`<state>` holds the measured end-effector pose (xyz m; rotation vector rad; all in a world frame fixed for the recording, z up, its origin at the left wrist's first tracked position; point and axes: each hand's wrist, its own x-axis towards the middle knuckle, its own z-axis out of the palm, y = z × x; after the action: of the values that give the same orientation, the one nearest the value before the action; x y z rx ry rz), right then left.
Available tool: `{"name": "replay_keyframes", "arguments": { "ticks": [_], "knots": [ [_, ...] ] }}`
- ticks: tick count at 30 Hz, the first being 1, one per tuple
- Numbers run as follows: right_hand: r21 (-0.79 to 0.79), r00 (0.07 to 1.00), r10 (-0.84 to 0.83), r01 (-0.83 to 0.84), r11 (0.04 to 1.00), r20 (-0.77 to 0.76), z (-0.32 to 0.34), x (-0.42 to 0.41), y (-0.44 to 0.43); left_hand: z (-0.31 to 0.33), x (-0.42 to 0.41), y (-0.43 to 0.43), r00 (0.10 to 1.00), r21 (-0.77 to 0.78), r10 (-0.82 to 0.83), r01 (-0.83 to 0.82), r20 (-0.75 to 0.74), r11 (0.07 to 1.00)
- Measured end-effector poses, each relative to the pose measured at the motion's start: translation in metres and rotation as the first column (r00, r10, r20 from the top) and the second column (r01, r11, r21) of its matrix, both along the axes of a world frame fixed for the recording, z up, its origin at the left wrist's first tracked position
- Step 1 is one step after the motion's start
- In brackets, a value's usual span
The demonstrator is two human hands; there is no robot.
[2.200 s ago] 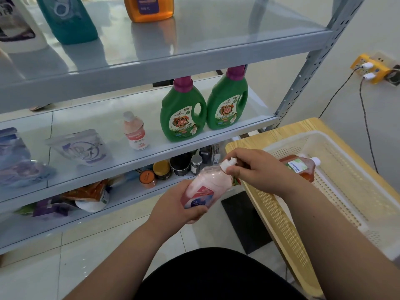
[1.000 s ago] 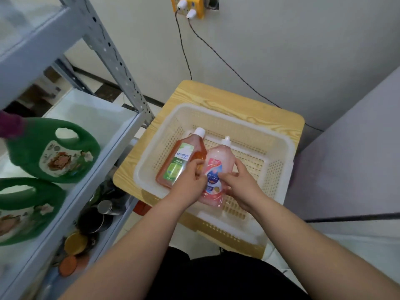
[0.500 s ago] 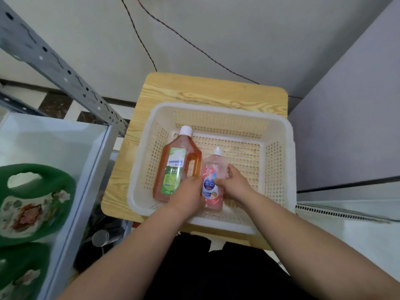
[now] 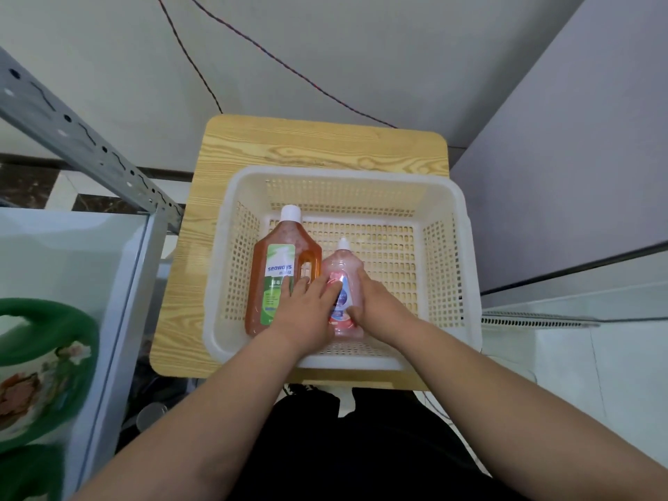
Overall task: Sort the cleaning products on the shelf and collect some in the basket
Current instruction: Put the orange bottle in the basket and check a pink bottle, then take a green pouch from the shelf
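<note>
A white perforated basket (image 4: 448, 254) sits on a small wooden table (image 4: 318, 142). Inside it lie two bottles side by side: an orange bottle (image 4: 282, 254) with a white cap and green label on the left, and a pink bottle (image 4: 341, 269) with a white nozzle to its right. My left hand (image 4: 307, 305) lies with straight fingers across the pink bottle's left side and the orange bottle's lower label. My right hand (image 4: 376, 305) wraps around the pink bottle's right side, thumb on its label.
A grey metal shelf (image 4: 90, 247) stands at the left, holding two green detergent jugs (image 4: 39, 359) at the frame's edge. A dark cable (image 4: 253, 48) runs along the wall behind the table. A grey partition (image 4: 578, 139) rises at the right.
The pink bottle went from being held near the shelf to lying in the basket beside the orange one. My left fingers have straightened over both bottles; the view turned right.
</note>
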<state>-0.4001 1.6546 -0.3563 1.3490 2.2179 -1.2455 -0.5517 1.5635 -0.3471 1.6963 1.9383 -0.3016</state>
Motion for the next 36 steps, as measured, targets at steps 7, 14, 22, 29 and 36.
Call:
{"name": "replay_keyframes", "arguments": {
  "ticks": [7,14,22,29,36],
  "knots": [
    [0.163,0.897,0.419,-0.439,0.884,0.144,0.014,0.016,0.011,0.023,0.004,-0.003,0.999,0.026,0.017,-0.019,0.049,1.0],
    [0.45,0.643,0.761,-0.655,0.607,-0.091,0.08,0.033,-0.004,0.1,0.072,-0.094,0.917,0.398,0.362,-0.4,0.17,0.826],
    [0.529,0.126,0.985,-0.832,0.169,-0.117,0.115,0.04,-0.104,0.14,0.188,-0.235,0.593,0.301,0.803,-0.757,-0.058,0.58],
    [0.563,-0.303,0.952,-0.793,-0.233,-0.033,0.126,0.05,-0.259,0.134,0.295,-0.384,0.064,0.345,0.998,-0.936,-0.001,0.06],
    [0.552,-0.646,0.764,-0.632,-0.544,0.014,0.128,0.116,-0.48,0.123,0.445,-0.548,-0.306,0.398,0.95,-0.866,0.057,-0.303]
  ]
}}
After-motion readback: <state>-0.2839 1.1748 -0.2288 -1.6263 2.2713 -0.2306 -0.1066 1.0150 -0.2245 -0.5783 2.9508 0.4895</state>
